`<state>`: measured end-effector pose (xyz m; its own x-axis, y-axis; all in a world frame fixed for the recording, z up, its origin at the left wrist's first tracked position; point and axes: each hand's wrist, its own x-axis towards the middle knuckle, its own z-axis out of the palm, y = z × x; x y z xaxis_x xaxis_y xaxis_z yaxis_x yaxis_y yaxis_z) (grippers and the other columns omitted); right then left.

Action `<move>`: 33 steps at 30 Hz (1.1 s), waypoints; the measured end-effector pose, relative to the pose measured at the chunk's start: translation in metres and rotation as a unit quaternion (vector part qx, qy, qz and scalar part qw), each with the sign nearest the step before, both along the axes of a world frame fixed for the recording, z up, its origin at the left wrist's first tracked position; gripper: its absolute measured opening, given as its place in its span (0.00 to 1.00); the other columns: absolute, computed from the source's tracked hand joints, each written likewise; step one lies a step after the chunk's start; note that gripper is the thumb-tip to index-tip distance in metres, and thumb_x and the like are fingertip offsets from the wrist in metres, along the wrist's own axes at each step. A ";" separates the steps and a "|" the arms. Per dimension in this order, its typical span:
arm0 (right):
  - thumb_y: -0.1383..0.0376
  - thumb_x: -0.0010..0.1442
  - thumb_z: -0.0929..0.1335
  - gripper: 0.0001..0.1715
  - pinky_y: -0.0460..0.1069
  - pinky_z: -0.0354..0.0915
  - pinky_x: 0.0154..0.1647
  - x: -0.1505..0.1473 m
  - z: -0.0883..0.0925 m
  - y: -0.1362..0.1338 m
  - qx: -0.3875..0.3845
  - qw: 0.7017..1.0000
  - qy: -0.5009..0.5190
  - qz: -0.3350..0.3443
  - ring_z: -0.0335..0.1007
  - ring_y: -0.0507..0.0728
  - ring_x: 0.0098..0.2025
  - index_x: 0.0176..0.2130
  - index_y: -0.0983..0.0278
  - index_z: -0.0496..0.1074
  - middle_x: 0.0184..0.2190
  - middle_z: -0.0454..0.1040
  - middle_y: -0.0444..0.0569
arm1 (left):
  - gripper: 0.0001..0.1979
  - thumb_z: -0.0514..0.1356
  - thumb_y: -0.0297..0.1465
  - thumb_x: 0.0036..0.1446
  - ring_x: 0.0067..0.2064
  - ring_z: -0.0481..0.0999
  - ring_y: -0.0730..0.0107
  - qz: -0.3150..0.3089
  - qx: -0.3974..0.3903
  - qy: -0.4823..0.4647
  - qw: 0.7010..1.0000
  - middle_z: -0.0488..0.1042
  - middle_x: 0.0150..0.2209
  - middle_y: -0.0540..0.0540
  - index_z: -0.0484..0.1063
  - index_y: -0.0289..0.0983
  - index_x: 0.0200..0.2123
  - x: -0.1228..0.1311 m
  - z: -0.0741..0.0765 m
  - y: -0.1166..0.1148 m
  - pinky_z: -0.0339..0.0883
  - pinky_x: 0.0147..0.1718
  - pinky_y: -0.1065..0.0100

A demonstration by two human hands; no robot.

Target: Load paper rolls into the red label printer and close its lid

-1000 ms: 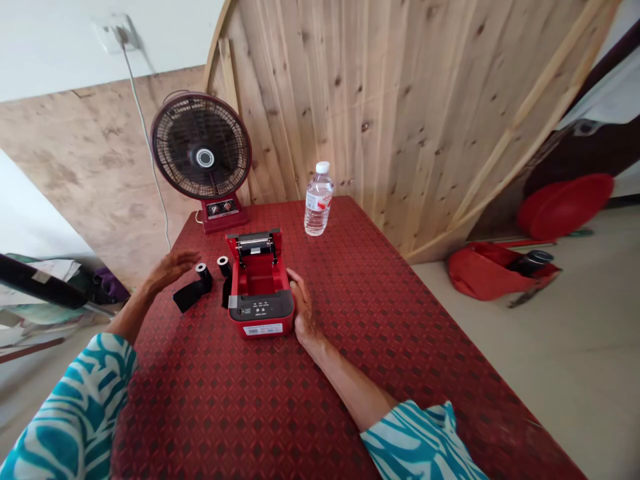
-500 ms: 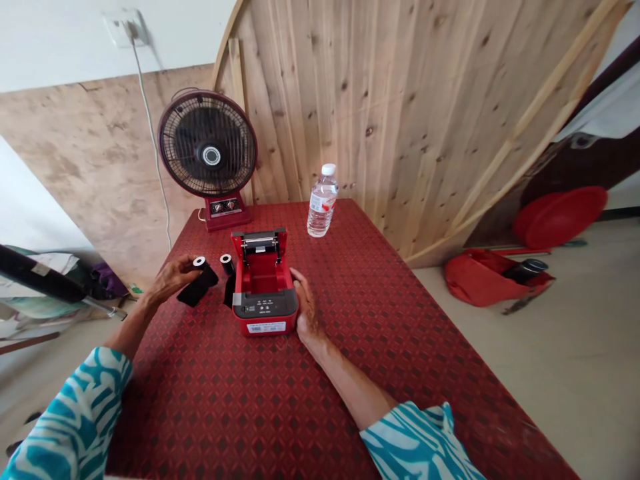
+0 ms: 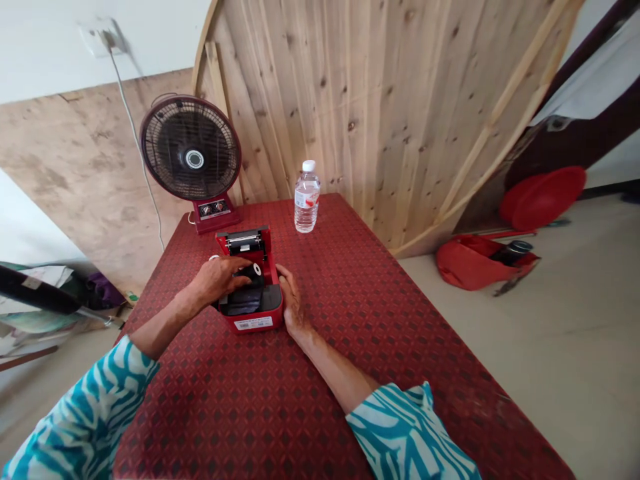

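A small red and black label printer (image 3: 254, 323) stands on the table with its lid raised at the back. Between the thumb and fingers of my left hand (image 3: 220, 275) is a black paper roll (image 3: 257, 270) with a white core, held in the printer's open bay. Its loose dark strip (image 3: 243, 300) hangs over the printer's front panel. My right hand (image 3: 294, 300) is curled against the printer's right side, holding it. Behind my left hand, a second roll (image 3: 215, 257) shows only its white end; the rest is hidden.
On the patterned red table (image 3: 320, 373) a fan (image 3: 193, 157) stands at the back left. A clear water bottle (image 3: 307, 200) is upright near the back edge. Right of the table, a red bag (image 3: 465, 263) and a red basin (image 3: 543, 197) are on the floor.
My left hand has carried the black roll rightward from beside the printer into its open bay. The strip now covers the front panel. My right hand stays at the printer's side.
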<state>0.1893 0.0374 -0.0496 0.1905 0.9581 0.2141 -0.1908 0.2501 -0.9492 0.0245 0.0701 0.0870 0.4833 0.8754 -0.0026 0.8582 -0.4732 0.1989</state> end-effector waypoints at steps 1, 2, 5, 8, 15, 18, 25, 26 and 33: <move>0.50 0.64 0.60 0.25 0.57 0.57 0.64 0.000 -0.001 0.000 0.002 1.000 -0.001 -0.001 0.64 0.58 0.59 0.54 0.58 0.70 0.55 0.71 0.49 | 0.18 0.62 0.32 0.57 0.48 0.78 0.54 0.012 0.002 0.041 0.999 0.79 0.49 0.44 0.75 0.43 0.51 0.006 -0.002 0.003 0.69 0.48 0.60; 0.50 0.64 0.60 0.25 0.57 0.56 0.64 0.000 -0.001 0.001 0.003 1.000 -0.002 -0.003 0.64 0.58 0.59 0.54 0.58 0.70 0.56 0.71 0.49 | 0.17 0.62 0.32 0.56 0.49 0.78 0.52 0.021 0.002 0.076 0.997 0.79 0.48 0.43 0.75 0.44 0.50 0.012 -0.003 0.006 0.69 0.47 0.59; 0.51 0.64 0.60 0.25 0.57 0.55 0.65 -0.001 -0.001 0.001 0.005 1.000 -0.005 -0.005 0.64 0.58 0.59 0.54 0.58 0.70 0.55 0.71 0.49 | 0.13 0.63 0.29 0.53 0.46 0.79 0.51 0.024 -0.010 0.129 0.991 0.81 0.42 0.42 0.78 0.43 0.44 0.026 -0.008 0.017 0.69 0.44 0.60; 0.51 0.64 0.60 0.24 0.56 0.56 0.65 -0.001 0.002 0.001 0.006 1.000 -0.002 -0.004 0.64 0.57 0.59 0.53 0.58 0.70 0.55 0.71 0.49 | 0.11 0.64 0.26 0.49 0.43 0.80 0.52 0.007 -0.031 0.137 0.990 0.81 0.36 0.43 0.80 0.43 0.37 0.033 -0.011 0.026 0.70 0.42 0.62; 0.51 0.64 0.60 0.24 0.56 0.55 0.65 0.001 0.004 0.000 0.000 1.000 -0.006 -0.002 0.63 0.58 0.60 0.54 0.57 0.70 0.56 0.70 0.49 | 0.15 0.59 0.36 0.58 0.49 0.78 0.56 -0.029 -0.056 0.028 0.998 0.80 0.48 0.45 0.77 0.43 0.48 0.007 0.002 0.015 0.69 0.48 0.63; 0.50 0.64 0.60 0.25 0.56 0.56 0.65 0.001 0.003 0.000 -0.006 1.000 -0.004 -0.001 0.64 0.58 0.60 0.54 0.57 0.69 0.56 0.71 0.48 | 0.19 0.56 0.43 0.60 0.46 0.79 0.59 -0.012 -0.044 -0.111 0.993 0.80 0.46 0.47 0.77 0.42 0.48 -0.015 0.006 -0.011 0.69 0.48 0.65; 0.50 0.63 0.60 0.26 0.59 0.56 0.64 0.000 -0.001 0.001 -0.013 1.000 -0.004 -0.006 0.65 0.59 0.59 0.53 0.59 0.70 0.55 0.71 0.50 | 0.16 0.57 0.40 0.60 0.42 0.79 0.62 -0.063 0.038 -0.166 0.983 0.81 0.41 0.44 0.77 0.39 0.46 -0.019 -0.016 -0.049 0.69 0.48 0.62; 0.50 0.62 0.60 0.26 0.59 0.57 0.64 0.000 0.001 0.001 -0.017 1.000 -0.002 -0.007 0.65 0.59 0.59 0.53 0.59 0.70 0.55 0.71 0.51 | 0.15 0.56 0.39 0.62 0.42 0.79 0.62 -0.067 0.053 -0.171 0.981 0.81 0.41 0.44 0.77 0.39 0.46 -0.017 -0.020 -0.049 0.69 0.47 0.62; 0.48 0.60 0.65 0.28 0.61 0.62 0.63 0.016 0.078 -0.015 0.099 0.995 -0.002 0.006 0.67 0.60 0.59 0.55 0.55 0.66 0.55 0.71 0.49 | 0.13 0.54 0.37 0.64 0.42 0.79 0.64 -0.046 0.122 -0.214 0.968 0.81 0.39 0.44 0.77 0.40 0.40 -0.012 -0.036 -0.052 0.69 0.47 0.62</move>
